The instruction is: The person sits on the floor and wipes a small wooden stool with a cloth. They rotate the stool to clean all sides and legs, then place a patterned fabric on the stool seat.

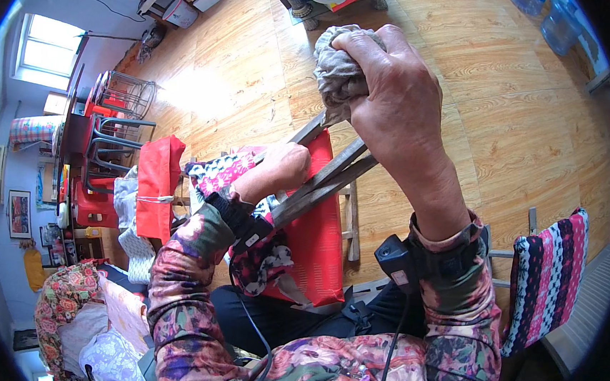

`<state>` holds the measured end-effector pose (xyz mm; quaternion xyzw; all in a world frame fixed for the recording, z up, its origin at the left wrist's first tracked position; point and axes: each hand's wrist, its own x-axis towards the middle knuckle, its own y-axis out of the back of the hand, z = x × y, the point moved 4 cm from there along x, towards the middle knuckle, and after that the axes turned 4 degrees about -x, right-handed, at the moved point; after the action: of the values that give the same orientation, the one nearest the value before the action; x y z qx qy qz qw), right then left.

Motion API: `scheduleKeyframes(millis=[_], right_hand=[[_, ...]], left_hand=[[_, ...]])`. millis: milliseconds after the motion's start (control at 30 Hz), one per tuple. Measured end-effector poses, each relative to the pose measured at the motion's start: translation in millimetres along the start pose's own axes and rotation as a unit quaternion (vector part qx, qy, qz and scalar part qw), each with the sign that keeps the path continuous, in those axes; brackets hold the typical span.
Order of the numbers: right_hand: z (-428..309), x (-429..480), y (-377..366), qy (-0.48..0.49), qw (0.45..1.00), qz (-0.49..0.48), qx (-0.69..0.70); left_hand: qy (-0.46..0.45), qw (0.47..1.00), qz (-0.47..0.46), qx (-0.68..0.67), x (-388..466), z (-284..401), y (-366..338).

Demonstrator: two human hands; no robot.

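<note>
My right hand (404, 91) is clenched around a crumpled grey cloth (342, 64). A corner of the cloth hangs against the far end of a weathered wooden bar (310, 129). Two more wooden bars (334, 166) run below my right wrist and converge toward my left forearm; together they look like one wooden frame. My left hand (283, 164) is closed at this frame, its fingertips hidden beneath the fist. Under the bars a red sheet-like cover (317, 234) slopes over my lap area, and patterned pink, black and white fabric (225, 173) lies beside my left hand.
A small wooden stool's legs (353, 221) stand beyond the red cover. To the right is a seat with a striped knitted cover (547, 282). Metal-framed stools (110, 143) and a red bundle (157, 189) are at left. Water jugs (562, 28) sit far right.
</note>
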<state>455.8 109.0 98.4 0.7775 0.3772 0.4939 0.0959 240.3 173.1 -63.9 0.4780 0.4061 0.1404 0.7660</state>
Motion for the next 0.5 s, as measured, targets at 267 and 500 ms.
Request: scheduleKeyframes(millis=[267, 500], right_hand=[[1, -2, -1, -0.002, 1.000, -0.015, -0.020], [-2, -5, -2, 0.019, 0.999, -0.035, -0.005]], left_hand=[[0.141, 0.918, 0.357, -0.099, -23, -38, 102], [0.100, 0.880, 0.449, -0.115, -159, -49, 66]])
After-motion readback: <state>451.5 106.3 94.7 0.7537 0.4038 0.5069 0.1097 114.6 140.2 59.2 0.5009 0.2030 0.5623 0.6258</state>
